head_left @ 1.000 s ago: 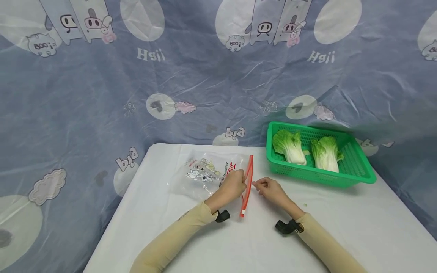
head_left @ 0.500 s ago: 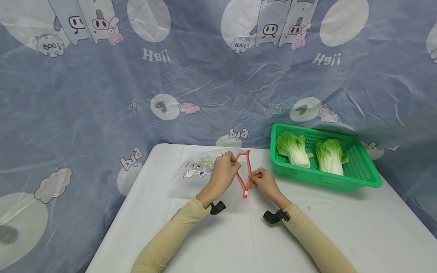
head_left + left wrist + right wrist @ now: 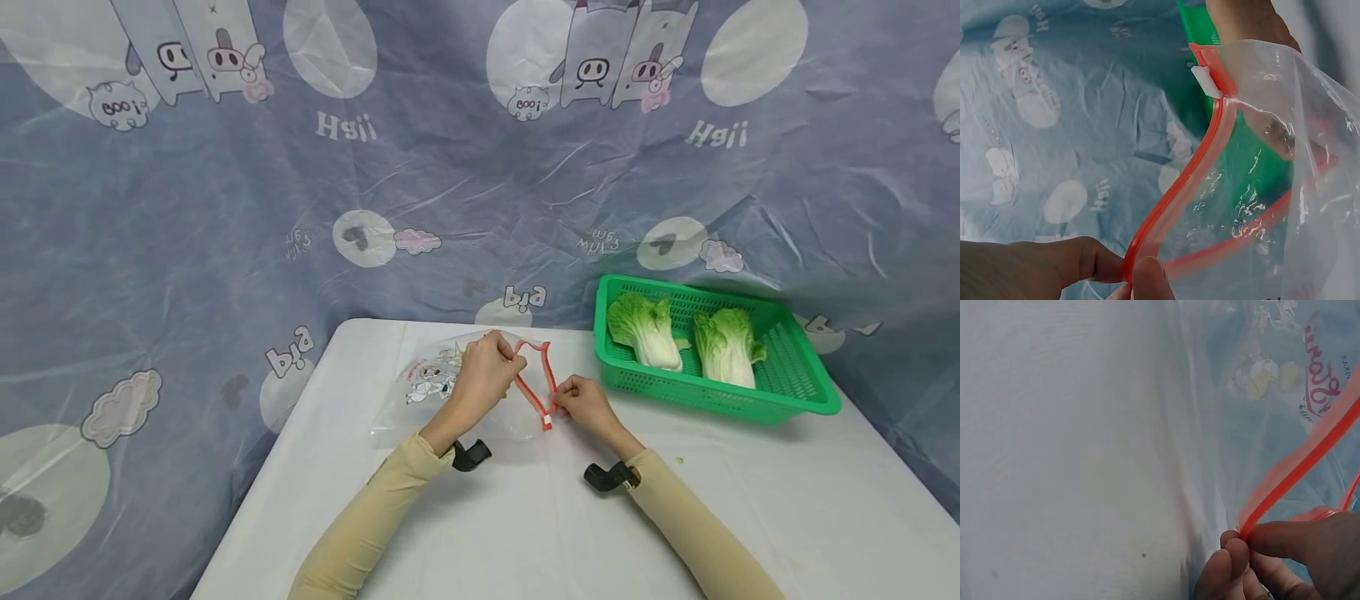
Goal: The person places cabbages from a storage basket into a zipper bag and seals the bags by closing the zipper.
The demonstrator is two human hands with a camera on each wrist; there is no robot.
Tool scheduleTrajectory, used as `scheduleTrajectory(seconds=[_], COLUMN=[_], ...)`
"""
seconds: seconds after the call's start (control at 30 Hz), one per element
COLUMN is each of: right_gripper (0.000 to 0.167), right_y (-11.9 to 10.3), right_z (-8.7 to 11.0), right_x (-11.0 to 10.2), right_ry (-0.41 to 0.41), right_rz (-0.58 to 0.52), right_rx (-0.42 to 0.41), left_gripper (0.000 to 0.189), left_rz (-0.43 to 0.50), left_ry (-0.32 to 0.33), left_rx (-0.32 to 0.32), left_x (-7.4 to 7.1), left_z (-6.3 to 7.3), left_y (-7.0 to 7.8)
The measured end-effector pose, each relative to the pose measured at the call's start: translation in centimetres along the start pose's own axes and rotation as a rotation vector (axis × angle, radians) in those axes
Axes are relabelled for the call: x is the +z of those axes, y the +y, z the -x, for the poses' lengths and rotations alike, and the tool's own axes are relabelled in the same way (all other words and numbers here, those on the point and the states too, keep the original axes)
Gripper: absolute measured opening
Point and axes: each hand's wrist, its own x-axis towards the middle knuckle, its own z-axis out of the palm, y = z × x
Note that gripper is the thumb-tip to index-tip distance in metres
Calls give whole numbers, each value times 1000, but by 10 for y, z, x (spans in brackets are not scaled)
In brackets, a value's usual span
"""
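A clear zip bag (image 3: 442, 417) with a printed cartoon and a red sealing strip lies on its side, its mouth spread apart towards the right. My left hand (image 3: 483, 371) pinches one red edge of the mouth between thumb and finger, as the left wrist view shows at the red strip (image 3: 1172, 194). With thumb and fingertips, my right hand (image 3: 588, 404) pinches the opposite edge; the right wrist view shows that red strip (image 3: 1310, 459) running up from the fingers. A white slider (image 3: 1206, 81) sits at one end of the strip. Nothing shows inside the bag.
At the back right of the white table (image 3: 525, 533) stands a green basket (image 3: 780, 404). Two heads of leafy cabbage lie in it, a left one (image 3: 652, 337) and a right one (image 3: 727, 354). A patterned curtain (image 3: 450, 167) hangs behind the table.
A second ago the bag's mouth was nearly flat and my right hand was beside it. Now both hands grip the red edges, the mouth stands apart, and my left hand is farther left.
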Motion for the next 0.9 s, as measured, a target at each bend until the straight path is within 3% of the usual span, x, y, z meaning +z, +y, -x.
scheduleTrajectory(seconds=[0.17,0.3,0.43,0.6,0.73,0.9], right_gripper=[13,19,35,46,50,48], right_y=[-6,-21,-43,-61,-63,-53], right_z=[1,2,2,-2,-13,-33], right_x=[-4,-22,-61,-119,-155,-182], right_ry=[-29,-69,-64,16,57,17], right_rz=[0,43,59,98,261,427], right_rx=[1,-22,-66,-55,-7,151], left_gripper=[6,6,6,8,8,9], left_rz=[34,55,96,125,131,117], left_ry=[-48,-108,-156,-199,-221,-220], left_rx=[-23,-37,-63,-76,-79,-77], left_x=[7,15,18,18,17,17], left_z=[0,-1,-1,-2,-2,-2], left_y=[-1,-4,-8,-12,-11,-9])
